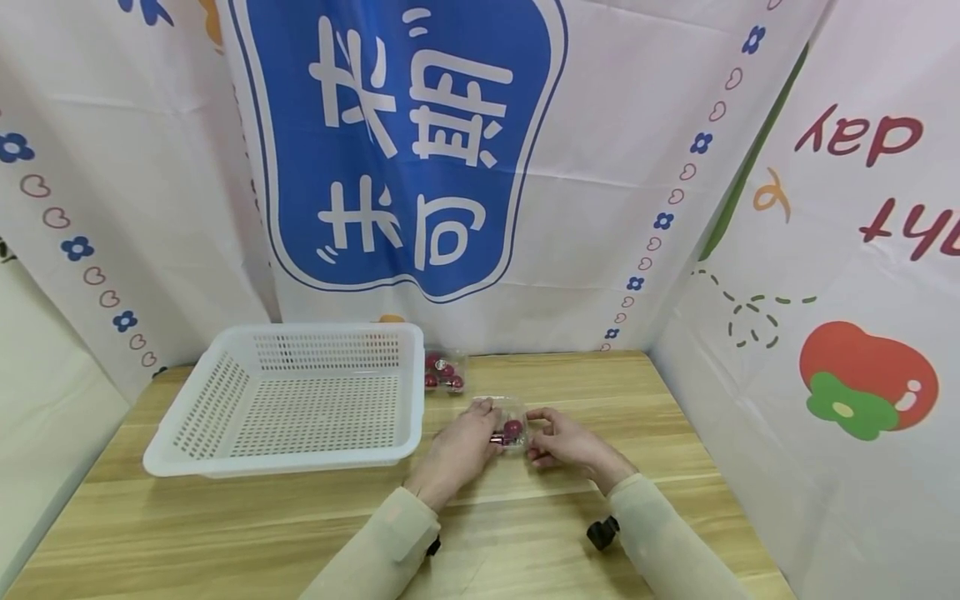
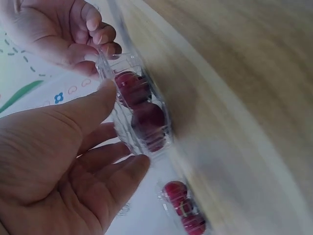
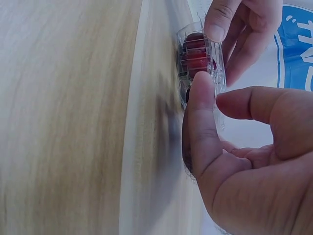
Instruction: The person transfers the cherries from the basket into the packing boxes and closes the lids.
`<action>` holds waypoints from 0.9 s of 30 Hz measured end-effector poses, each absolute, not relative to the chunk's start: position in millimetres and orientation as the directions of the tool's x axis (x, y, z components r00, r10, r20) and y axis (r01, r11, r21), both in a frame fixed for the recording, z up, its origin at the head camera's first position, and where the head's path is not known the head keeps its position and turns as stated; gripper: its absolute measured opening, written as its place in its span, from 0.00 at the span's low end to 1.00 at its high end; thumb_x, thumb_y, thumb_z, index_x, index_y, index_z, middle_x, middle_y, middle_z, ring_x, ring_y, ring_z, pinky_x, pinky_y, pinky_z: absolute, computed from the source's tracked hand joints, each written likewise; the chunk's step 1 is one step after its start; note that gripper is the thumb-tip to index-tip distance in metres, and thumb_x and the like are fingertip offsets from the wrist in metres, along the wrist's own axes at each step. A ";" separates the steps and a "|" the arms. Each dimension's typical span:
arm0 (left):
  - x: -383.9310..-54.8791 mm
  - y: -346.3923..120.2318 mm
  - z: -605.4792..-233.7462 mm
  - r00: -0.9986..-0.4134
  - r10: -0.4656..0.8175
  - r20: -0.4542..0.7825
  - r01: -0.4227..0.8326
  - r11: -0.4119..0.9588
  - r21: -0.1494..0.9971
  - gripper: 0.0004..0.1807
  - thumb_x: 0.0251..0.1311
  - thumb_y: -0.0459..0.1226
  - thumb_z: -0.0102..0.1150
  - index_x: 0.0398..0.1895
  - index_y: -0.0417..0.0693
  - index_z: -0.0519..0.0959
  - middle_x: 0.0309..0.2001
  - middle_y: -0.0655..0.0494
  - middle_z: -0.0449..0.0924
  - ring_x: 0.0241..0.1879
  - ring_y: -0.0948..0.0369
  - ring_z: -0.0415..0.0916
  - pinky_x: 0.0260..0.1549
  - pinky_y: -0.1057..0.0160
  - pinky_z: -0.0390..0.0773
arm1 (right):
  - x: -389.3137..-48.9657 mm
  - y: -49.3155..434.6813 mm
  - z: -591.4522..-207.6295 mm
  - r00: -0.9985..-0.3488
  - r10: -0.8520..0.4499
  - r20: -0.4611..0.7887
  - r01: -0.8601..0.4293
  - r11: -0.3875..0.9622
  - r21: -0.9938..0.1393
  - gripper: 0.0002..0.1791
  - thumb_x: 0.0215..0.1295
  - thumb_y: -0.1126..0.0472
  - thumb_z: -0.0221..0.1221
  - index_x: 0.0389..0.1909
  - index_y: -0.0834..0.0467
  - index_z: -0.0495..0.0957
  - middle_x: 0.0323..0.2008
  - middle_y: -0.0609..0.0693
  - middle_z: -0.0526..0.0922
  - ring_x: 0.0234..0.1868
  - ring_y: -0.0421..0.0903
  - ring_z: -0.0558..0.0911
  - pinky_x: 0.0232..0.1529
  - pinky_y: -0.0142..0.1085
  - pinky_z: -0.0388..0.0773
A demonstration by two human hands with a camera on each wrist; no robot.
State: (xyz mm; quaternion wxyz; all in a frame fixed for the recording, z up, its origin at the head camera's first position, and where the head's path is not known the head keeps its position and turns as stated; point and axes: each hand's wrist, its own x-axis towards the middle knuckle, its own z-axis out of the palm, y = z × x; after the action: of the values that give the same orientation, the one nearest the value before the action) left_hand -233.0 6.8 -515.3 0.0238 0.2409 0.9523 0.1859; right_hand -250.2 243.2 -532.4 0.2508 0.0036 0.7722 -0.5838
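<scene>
A small clear plastic clamshell box (image 1: 510, 406) with dark red round fruits (image 1: 513, 428) lies on the wooden table in front of me. My left hand (image 1: 467, 446) holds its left side; in the left wrist view the thumb lies over the lid and the fingers are at the end of the box. At the opposite end, my right hand (image 1: 567, 446) pinches the edge between thumb and index finger, as the right wrist view (image 3: 244, 132) shows. The box's lid looks closed down over the fruits.
To the left stands a large white perforated plastic basket (image 1: 161, 454). Just behind its right side is a second clear box of red fruits (image 1: 446, 372). Printed white curtains (image 1: 600, 167) hang behind the table and along its right side.
</scene>
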 end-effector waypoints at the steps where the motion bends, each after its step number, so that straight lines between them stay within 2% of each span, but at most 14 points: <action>1: -233.1 6.5 -515.9 -0.887 0.459 0.055 0.442 0.808 0.389 0.33 0.82 0.39 0.72 0.83 0.34 0.76 0.88 0.33 0.72 0.88 0.38 0.72 0.89 0.40 0.74 | -250.2 244.1 -532.9 -0.875 -0.283 -0.393 0.303 0.313 -0.900 0.38 0.84 0.72 0.56 0.90 0.69 0.59 0.46 0.58 0.88 0.43 0.46 0.88 0.46 0.35 0.95; 5: -232.0 7.2 -518.9 -0.899 0.417 0.131 0.430 0.790 0.437 0.30 0.83 0.34 0.68 0.81 0.27 0.76 0.84 0.27 0.74 0.84 0.34 0.76 0.87 0.38 0.77 | -250.5 250.6 -533.7 -0.884 -0.264 -0.387 0.306 0.299 -0.904 0.39 0.84 0.73 0.55 0.91 0.68 0.56 0.49 0.60 0.86 0.45 0.47 0.87 0.48 0.35 0.95; 8: -231.5 9.3 -520.7 -0.918 0.359 0.169 0.395 0.788 0.473 0.29 0.83 0.32 0.67 0.79 0.24 0.76 0.76 0.25 0.81 0.75 0.33 0.84 0.79 0.38 0.85 | -250.8 255.7 -533.6 -0.892 -0.253 -0.375 0.294 0.305 -0.906 0.40 0.86 0.73 0.55 0.93 0.68 0.53 0.50 0.61 0.86 0.46 0.47 0.87 0.48 0.35 0.95; 14: -237.4 11.1 -525.7 -0.950 0.305 0.068 0.288 0.772 0.567 0.29 0.83 0.29 0.60 0.82 0.24 0.73 0.63 0.27 0.88 0.57 0.40 0.92 0.63 0.41 0.95 | -250.0 261.6 -530.9 -0.897 -0.261 -0.357 0.264 0.330 -0.906 0.49 0.84 0.75 0.55 0.98 0.60 0.42 0.47 0.60 0.87 0.44 0.46 0.88 0.48 0.35 0.95; 16: -240.5 10.0 -527.9 -0.949 0.313 0.027 0.266 0.754 0.601 0.30 0.83 0.28 0.58 0.83 0.24 0.71 0.60 0.27 0.89 0.46 0.46 0.90 0.53 0.44 0.97 | -249.7 262.1 -530.0 -0.894 -0.271 -0.357 0.259 0.337 -0.905 0.50 0.85 0.75 0.55 0.98 0.59 0.41 0.47 0.60 0.87 0.44 0.46 0.88 0.48 0.35 0.96; 18: -243.3 8.6 -529.3 -0.947 0.320 -0.022 0.229 0.721 0.655 0.33 0.84 0.29 0.57 0.86 0.24 0.68 0.53 0.27 0.90 0.33 0.54 0.82 0.37 0.52 0.93 | -249.6 262.7 -529.1 -0.892 -0.277 -0.356 0.252 0.349 -0.903 0.49 0.85 0.75 0.55 0.98 0.60 0.41 0.48 0.61 0.87 0.44 0.46 0.88 0.49 0.36 0.96; 19: -244.5 8.1 -529.6 -0.945 0.323 -0.052 0.204 0.705 0.679 0.34 0.85 0.30 0.56 0.88 0.25 0.66 0.51 0.27 0.90 0.27 0.58 0.76 0.29 0.56 0.88 | -249.7 263.0 -528.7 -0.892 -0.280 -0.356 0.249 0.353 -0.902 0.49 0.85 0.75 0.54 0.98 0.61 0.41 0.48 0.61 0.87 0.44 0.46 0.88 0.49 0.36 0.96; 21: -246.0 7.1 -530.3 -0.942 0.322 -0.098 0.157 0.676 0.720 0.35 0.86 0.33 0.55 0.90 0.27 0.63 0.55 0.25 0.90 0.20 0.63 0.65 0.19 0.63 0.76 | -249.8 263.3 -527.8 -0.889 -0.285 -0.358 0.246 0.362 -0.899 0.48 0.86 0.75 0.54 0.98 0.62 0.42 0.48 0.61 0.86 0.45 0.46 0.88 0.49 0.36 0.96; 23: -247.2 6.5 -530.4 -0.937 0.321 -0.141 0.114 0.658 0.744 0.36 0.88 0.35 0.54 0.92 0.31 0.61 0.64 0.24 0.88 0.17 0.65 0.59 0.15 0.67 0.68 | -250.0 263.7 -526.9 -0.889 -0.289 -0.356 0.238 0.374 -0.897 0.47 0.86 0.75 0.54 0.97 0.63 0.43 0.49 0.61 0.86 0.45 0.47 0.89 0.49 0.37 0.96; 25: -247.5 5.8 -530.3 -0.934 0.317 -0.162 0.087 0.646 0.758 0.36 0.89 0.37 0.53 0.93 0.33 0.61 0.74 0.25 0.84 0.16 0.66 0.59 0.15 0.68 0.67 | -250.0 263.6 -525.9 -0.886 -0.294 -0.357 0.234 0.380 -0.895 0.46 0.86 0.75 0.54 0.97 0.64 0.44 0.49 0.62 0.86 0.45 0.47 0.89 0.50 0.38 0.97; 27: -247.6 5.0 -530.0 -0.931 0.318 -0.181 0.067 0.635 0.770 0.37 0.89 0.37 0.53 0.94 0.35 0.59 0.71 0.27 0.87 0.17 0.66 0.61 0.16 0.68 0.68 | -249.6 263.5 -525.4 -0.885 -0.298 -0.358 0.231 0.386 -0.893 0.46 0.86 0.75 0.54 0.97 0.65 0.44 0.49 0.63 0.87 0.46 0.48 0.89 0.51 0.39 0.97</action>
State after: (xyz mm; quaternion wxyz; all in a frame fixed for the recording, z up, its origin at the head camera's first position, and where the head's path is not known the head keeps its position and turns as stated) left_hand -247.6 5.0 -530.0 0.1517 0.1082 0.8912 0.4135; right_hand -249.6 263.5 -525.4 0.2389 -0.0212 0.7975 -0.5536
